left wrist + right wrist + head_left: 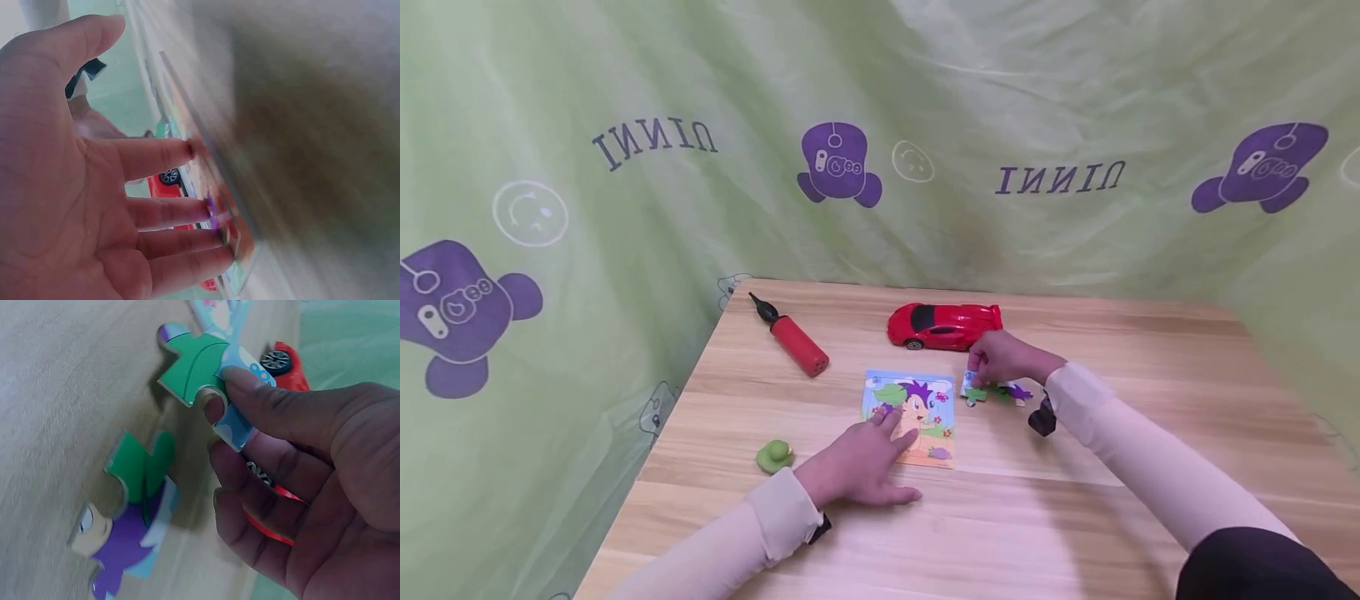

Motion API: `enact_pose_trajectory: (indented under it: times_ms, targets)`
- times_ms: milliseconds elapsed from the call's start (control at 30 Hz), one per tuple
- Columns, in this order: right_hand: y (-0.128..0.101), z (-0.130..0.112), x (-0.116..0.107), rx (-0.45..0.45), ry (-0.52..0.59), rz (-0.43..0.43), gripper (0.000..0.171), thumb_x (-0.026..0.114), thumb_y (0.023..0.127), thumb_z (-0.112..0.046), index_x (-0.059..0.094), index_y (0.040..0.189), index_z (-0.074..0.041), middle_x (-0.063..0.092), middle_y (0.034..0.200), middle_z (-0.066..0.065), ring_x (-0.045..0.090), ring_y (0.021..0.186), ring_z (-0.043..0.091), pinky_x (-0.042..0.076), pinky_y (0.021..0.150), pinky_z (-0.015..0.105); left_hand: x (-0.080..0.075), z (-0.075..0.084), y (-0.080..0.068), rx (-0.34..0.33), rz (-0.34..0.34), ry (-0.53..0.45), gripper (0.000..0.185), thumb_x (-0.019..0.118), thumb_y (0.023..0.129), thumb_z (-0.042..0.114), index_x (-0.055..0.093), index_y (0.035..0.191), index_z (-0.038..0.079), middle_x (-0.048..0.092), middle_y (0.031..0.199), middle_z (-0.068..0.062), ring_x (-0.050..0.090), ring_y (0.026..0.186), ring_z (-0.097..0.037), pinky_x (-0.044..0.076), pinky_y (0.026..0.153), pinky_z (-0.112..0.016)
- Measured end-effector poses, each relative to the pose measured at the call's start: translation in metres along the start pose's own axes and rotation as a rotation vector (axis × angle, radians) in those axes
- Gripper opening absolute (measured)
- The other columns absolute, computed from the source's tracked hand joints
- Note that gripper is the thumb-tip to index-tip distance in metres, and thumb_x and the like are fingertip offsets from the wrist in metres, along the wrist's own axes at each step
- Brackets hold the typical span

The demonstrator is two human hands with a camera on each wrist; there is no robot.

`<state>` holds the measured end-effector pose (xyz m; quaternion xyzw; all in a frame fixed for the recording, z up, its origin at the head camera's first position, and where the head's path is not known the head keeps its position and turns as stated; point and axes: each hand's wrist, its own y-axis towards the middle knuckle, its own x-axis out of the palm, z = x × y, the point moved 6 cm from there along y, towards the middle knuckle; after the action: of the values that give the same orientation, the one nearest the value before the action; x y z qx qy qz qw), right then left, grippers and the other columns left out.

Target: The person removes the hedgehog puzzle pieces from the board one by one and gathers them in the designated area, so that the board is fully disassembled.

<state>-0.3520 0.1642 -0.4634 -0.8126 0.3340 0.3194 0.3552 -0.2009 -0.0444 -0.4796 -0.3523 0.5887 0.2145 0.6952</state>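
Now my right hand [300, 487] pinches a green-and-blue puzzle piece [206, 375] between thumb and fingers just above the table [1112, 467], while my left hand [857, 467] presses flat, fingers straight, on the puzzle board [917, 417].

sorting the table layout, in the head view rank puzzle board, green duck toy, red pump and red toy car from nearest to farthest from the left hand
From the left hand:
1. puzzle board, under its fingertips, just ahead
2. green duck toy, close by on its left
3. red pump, farther back and left
4. red toy car, at the back, to the right; nearly level with the pump, so that order is loose
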Motion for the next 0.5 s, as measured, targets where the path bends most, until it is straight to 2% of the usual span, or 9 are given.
enact_pose_trajectory:
  times_ms: [267,367,500]
  targets:
    - [0.006,-0.005,0.006,-0.017,-0.132,0.018,0.010,0.082,0.082,-0.016,0.073,0.086,-0.013,0.063,0.075,0.001,0.055,0.070,0.016,0.048,0.068,0.027,0.003,0.001,0.002,0.005,0.020,0.034,0.091,0.045,0.086,0.081,0.045,0.152,0.019,0.037,0.159,-0.023,0.045,0.143,-0.040,0.051,0.107,-0.042]
    - [0.005,-0.008,0.010,-0.043,-0.208,0.059,0.014,0.084,0.080,-0.018,0.072,0.087,-0.015,0.061,0.076,0.000,0.054,0.074,0.016,0.047,0.071,0.028,0.003,0.001,0.002,0.005,0.022,0.037,0.091,0.045,0.086,0.081,0.045,0.152,0.019,0.037,0.158,-0.023,0.045,0.142,-0.040,0.051,0.107,-0.042]
    - [0.002,-0.014,0.014,-0.045,-0.278,0.141,0.020,0.086,0.078,-0.019,0.067,0.085,-0.016,0.058,0.073,-0.001,0.054,0.072,0.017,0.046,0.070,0.029,0.003,-0.001,0.003,0.004,0.019,0.035,0.091,0.044,0.086,0.081,0.045,0.152,0.019,0.037,0.159,-0.022,0.045,0.142,-0.040,0.050,0.107,-0.043]
